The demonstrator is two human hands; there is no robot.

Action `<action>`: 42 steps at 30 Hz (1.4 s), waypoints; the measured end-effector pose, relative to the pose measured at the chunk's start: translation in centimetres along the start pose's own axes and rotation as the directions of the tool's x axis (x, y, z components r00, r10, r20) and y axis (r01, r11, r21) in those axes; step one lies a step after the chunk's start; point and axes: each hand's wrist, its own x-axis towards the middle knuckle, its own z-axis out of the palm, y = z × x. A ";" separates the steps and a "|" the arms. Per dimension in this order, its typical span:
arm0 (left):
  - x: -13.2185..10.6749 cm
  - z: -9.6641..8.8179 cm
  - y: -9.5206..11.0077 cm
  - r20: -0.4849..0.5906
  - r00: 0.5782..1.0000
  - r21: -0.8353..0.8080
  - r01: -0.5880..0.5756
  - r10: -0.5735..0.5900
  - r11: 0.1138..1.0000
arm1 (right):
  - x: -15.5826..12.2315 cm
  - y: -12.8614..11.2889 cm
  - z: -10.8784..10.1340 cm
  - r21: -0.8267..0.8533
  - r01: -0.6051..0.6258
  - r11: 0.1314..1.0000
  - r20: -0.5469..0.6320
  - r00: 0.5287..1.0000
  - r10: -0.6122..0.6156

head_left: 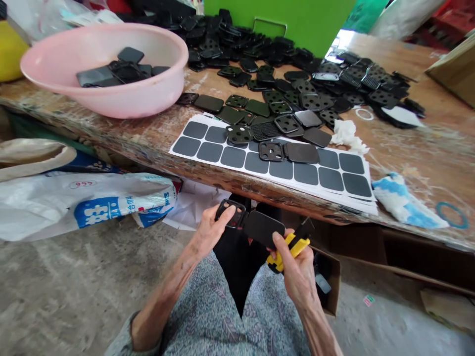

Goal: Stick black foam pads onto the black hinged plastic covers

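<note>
A black hinged plastic case (264, 228) is spread open between my hands, in front of the table edge. My left hand (211, 227) is closed on its half with round holes, thumb on top. The flat, smooth half is pinched by my right hand (295, 262), thumb near its corner. That same hand also holds a yellow box cutter (288, 253), its dark blade end pointing up and right. Just beyond, on the table, lies a sheet of dark square stickers (233, 157) with white borders. Another opened case (302, 153) rests on this sheet.
Many black cases (289, 96) are heaped across the wooden table (419, 148). A pink basin (174, 64) at left contains several black pieces. To the right are a blue-and-white cloth (408, 200) and a blue ring (451, 214). A green box (297, 20) stands behind; a cardboard box (334, 291) sits below.
</note>
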 end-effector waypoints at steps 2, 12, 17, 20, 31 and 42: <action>0.0 -0.1 0.1 -0.054 0.997 0.106 -0.045 0.051 0.993 | -0.3 -0.1 0.3 -0.096 0.042 0.995 -0.017 0.999 -0.043; 0.9 0.0 0.0 0.071 0.983 -0.583 0.177 -0.166 0.793 | 0.4 0.0 1.5 0.392 -0.196 0.899 0.156 0.977 0.146; 0.7 -0.2 0.6 0.076 0.994 -0.624 0.112 -0.083 0.773 | 0.2 0.4 2.2 0.366 -0.203 0.908 0.185 0.972 0.143; 0.8 -0.5 1.1 0.063 0.996 -0.565 0.082 -0.056 0.821 | 0.2 0.5 2.4 0.324 -0.184 0.928 0.195 0.973 0.125; 0.8 -0.7 2.2 -0.104 0.993 -0.380 -0.091 0.055 0.921 | -0.6 0.0 3.6 0.331 -0.124 0.936 0.148 0.986 0.078; 0.9 -0.6 2.6 -0.148 0.989 -0.355 -0.067 0.015 0.933 | -0.6 0.7 3.7 0.412 -0.207 0.887 0.194 0.971 0.137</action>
